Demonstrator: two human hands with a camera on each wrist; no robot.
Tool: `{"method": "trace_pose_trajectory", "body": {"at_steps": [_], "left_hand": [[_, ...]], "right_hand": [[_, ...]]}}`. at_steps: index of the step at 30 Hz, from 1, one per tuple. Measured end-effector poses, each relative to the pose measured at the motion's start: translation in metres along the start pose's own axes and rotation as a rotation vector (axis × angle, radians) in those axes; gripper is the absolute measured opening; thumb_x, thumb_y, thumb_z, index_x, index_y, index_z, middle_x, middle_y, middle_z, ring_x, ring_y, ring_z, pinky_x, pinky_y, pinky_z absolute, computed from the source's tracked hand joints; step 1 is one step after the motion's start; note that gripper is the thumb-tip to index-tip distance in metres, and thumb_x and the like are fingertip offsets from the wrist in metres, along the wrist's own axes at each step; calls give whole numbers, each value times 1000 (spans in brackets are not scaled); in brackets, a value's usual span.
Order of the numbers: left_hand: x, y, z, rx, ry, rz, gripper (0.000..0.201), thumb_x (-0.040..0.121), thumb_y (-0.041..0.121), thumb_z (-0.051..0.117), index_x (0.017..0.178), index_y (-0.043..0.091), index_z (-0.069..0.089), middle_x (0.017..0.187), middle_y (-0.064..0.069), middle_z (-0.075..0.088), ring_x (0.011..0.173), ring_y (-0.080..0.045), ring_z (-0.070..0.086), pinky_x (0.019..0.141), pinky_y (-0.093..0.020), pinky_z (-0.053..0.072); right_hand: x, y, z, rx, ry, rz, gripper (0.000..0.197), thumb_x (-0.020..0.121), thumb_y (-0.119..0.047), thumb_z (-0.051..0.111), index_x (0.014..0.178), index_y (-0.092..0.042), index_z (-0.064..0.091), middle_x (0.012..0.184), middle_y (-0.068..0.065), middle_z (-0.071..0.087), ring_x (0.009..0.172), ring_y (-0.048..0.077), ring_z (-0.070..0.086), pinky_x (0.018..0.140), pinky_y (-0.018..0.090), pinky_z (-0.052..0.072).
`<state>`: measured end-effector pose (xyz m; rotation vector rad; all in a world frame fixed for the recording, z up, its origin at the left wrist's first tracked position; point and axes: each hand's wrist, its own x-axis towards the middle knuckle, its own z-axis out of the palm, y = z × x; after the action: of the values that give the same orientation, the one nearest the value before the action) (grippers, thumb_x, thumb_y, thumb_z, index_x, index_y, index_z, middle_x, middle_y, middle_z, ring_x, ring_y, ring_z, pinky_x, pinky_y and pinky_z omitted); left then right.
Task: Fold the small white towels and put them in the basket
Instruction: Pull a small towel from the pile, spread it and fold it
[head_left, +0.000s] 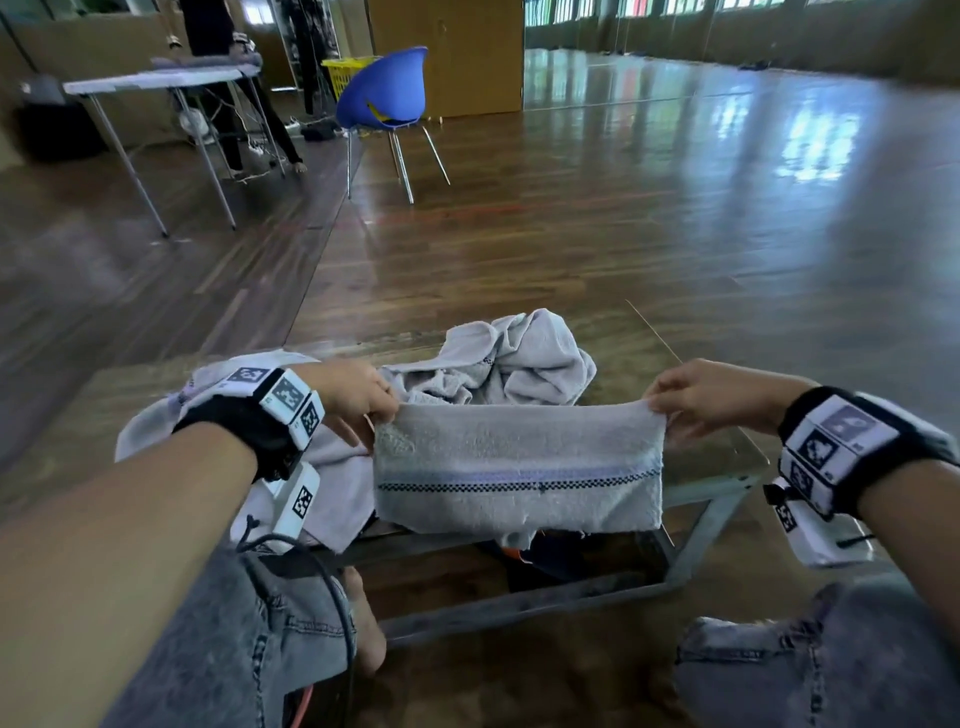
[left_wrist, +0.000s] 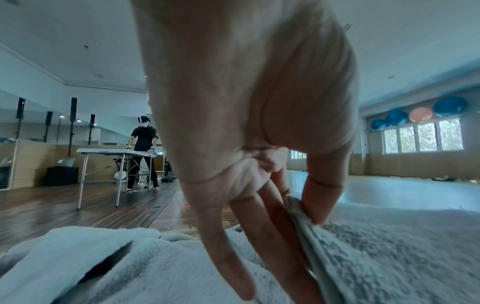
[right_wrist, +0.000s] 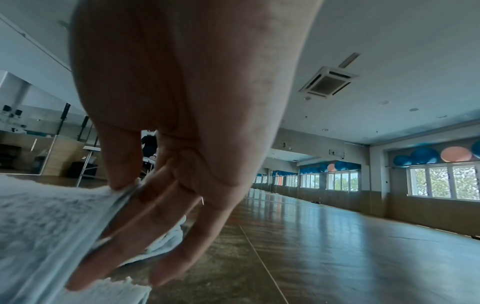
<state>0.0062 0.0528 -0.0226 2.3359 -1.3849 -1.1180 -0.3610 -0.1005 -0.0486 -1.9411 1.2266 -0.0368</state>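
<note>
A small white towel (head_left: 519, 467) with a blue and black stripe hangs doubled over in the air, stretched between both hands. My left hand (head_left: 363, 400) pinches its upper left corner; thumb and fingers clamp the folded edge (left_wrist: 298, 216) in the left wrist view. My right hand (head_left: 691, 397) pinches the upper right corner, and the right wrist view shows the thumb pressing the towel layers (right_wrist: 122, 197) against the fingers. Behind it a crumpled white towel (head_left: 519, 364) lies on the low glass table (head_left: 727, 452). Another towel (head_left: 332, 488) lies under my left wrist. No basket for the towels is in view.
The table's metal frame (head_left: 696, 540) stands between my knees on the wooden floor. A blue chair (head_left: 387, 93) with a yellow crate (head_left: 345, 73) behind it stands far ahead. A person stands at a folding table (head_left: 156, 83) at far left.
</note>
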Motion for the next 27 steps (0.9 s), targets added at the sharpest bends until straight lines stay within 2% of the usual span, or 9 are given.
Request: {"method": "trace_pose_trajectory", "body": {"at_steps": [4,7,10,12,16,18,20,24,27], "left_hand": [[14,-6,8,185,-11,4,10,86,4,65,84,2,75,66,-1,72,69,-16,73,65,-31,56],[16,-14,24,251,-14,32,8,83,10,70,79,11,77,60,6,70,69,-13,68,61,-27,54],[18,-20,36,253,97,96,11,81,10,71,73,13,77,63,1,70,57,-15,59,53,-24,49],[21,-22,39,219,175,119,13,79,7,69,70,7,77,56,1,67,49,-15,52,52,-24,44],[30,-19,39,167,264,152,25,80,12,65,59,-1,60,62,-19,55,56,-22,44,57,-31,36],[36,-16,37,132,344,197,26,80,13,67,62,-5,62,66,-20,61,57,-19,47,54,-26,37],[42,-14,35,119,427,258,19,81,15,69,69,1,71,72,-10,70,62,-14,55,55,-22,40],[49,-13,37,157,435,337,10,83,12,69,83,7,78,96,-6,69,87,-25,63,78,-38,52],[50,-15,42,178,424,360,8,83,9,70,81,10,78,84,-7,72,75,-26,63,66,-33,50]], "right_hand": [[14,4,17,-160,-152,76,17,103,-21,56,103,-9,69,92,4,79,81,13,76,58,24,49],[21,17,40,-217,-149,109,15,99,-19,61,93,-9,70,80,6,78,72,15,71,60,26,49],[26,28,55,-201,28,45,20,96,-21,64,81,-10,72,71,5,72,61,16,60,61,29,47],[27,30,58,-233,157,2,21,93,-25,66,76,-15,73,74,2,71,66,14,60,62,29,46],[35,29,56,-205,270,-16,19,90,-25,66,72,-25,70,83,-5,71,79,6,61,64,27,42],[41,28,54,-196,287,-10,21,90,-24,66,70,-26,69,82,-6,68,78,2,58,61,25,41],[47,30,52,-207,282,4,21,91,-25,66,70,-27,69,84,-5,67,77,3,57,64,27,41],[54,36,58,-229,253,20,14,92,-30,68,79,-27,69,94,4,69,96,20,60,83,31,44],[56,38,62,-245,253,1,9,92,-30,71,84,-28,69,93,3,70,96,21,60,82,30,42]]}}
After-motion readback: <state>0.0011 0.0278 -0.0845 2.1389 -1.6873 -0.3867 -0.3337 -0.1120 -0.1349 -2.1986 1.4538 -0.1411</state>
